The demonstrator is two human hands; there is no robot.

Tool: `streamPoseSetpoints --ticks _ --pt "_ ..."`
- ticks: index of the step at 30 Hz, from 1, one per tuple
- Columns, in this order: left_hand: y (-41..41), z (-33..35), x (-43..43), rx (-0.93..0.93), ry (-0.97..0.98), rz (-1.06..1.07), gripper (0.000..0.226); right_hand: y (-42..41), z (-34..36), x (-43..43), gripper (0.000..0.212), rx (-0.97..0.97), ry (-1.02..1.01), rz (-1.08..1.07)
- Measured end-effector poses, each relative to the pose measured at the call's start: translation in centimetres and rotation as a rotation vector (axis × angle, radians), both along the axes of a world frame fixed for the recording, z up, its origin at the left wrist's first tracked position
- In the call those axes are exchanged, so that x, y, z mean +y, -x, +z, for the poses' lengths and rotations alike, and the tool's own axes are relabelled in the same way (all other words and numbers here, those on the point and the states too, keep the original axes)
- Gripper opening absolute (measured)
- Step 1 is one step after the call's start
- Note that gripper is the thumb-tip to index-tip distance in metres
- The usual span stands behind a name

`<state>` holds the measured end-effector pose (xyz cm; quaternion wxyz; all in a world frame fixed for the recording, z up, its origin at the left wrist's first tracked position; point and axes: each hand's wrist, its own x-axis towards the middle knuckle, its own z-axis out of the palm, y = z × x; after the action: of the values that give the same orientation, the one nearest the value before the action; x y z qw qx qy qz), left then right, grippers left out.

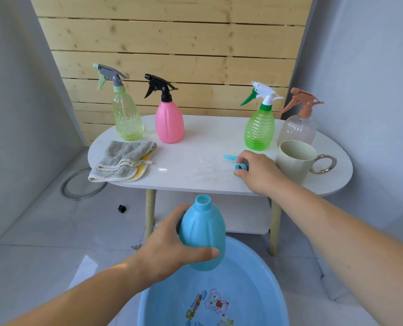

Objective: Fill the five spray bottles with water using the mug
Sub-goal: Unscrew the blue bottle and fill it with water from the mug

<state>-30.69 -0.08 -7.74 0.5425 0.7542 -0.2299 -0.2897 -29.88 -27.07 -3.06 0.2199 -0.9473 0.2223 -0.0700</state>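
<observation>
My left hand (169,245) grips an uncapped blue spray bottle (201,234), held upright over a blue basin (264,278) of water. My right hand (258,171) holds the bottle's blue spray head (239,164) against the white table (191,165). A cream mug (294,161) with a ring handle stands just right of that hand. Along the back of the table stand a pale green bottle (127,118), a pink bottle (169,123), a bright green bottle (259,128) and a clear bottle (298,129), all capped with their spray heads.
A folded grey and yellow cloth (122,162) lies at the table's left end. A wooden slat panel (172,43) stands behind the table. On the floor at left lie a grey ring (65,189) and a small black piece (121,208). A lower shelf (247,220) sits under the tabletop.
</observation>
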Motion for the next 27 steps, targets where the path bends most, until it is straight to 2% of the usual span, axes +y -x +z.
streamPoseSetpoints --ticks 3,8,20,27 --pt "-0.2 0.3 0.0 0.013 0.009 0.017 0.087 1.5 2.9 0.7 0.019 -0.093 -0.148 0.014" --pt "-0.3 1.0 0.5 0.014 0.019 0.056 0.086 5.0 7.9 1.6 0.017 -0.197 -0.138 0.14" --pt "0.8 1.2 1.3 -0.032 -0.032 0.037 0.092 9.4 9.9 4.7 0.029 -0.359 0.322 0.183" --pt "1.2 1.2 1.2 -0.036 -0.029 0.012 0.089 9.6 10.2 5.4 0.027 -0.449 0.358 0.199"
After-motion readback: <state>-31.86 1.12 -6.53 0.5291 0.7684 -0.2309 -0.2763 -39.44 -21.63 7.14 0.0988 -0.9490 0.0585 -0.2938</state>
